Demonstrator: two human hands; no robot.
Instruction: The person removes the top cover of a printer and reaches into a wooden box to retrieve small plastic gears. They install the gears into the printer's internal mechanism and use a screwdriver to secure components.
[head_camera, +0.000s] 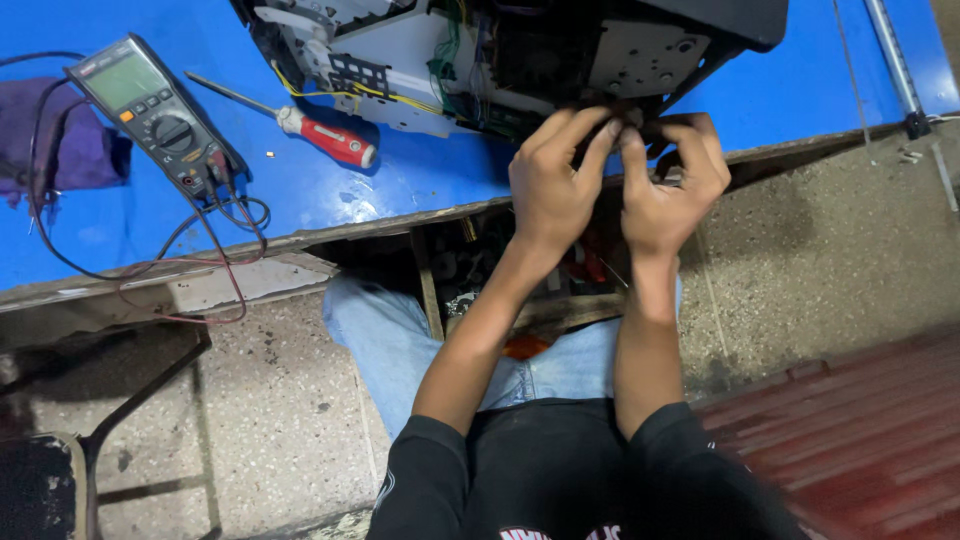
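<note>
Hands: our left hand (553, 185) and right hand (668, 180) meet fingertip to fingertip, pinched narrow on something small we cannot make out.
Opened appliance (520, 60): just beyond our fingers, touching them at its lower edge, both hands equally near; wiring lies exposed inside its casing.
Screwdriver (300, 125): left of our left hand, red handle towards us.
Multimeter (150, 110): farther left, leads trailing off the blue bench (420, 180).

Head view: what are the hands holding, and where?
Both hands, left and right, pinch the near lower edge of the opened grey-and-black appliance; the exact part is hidden.
</note>
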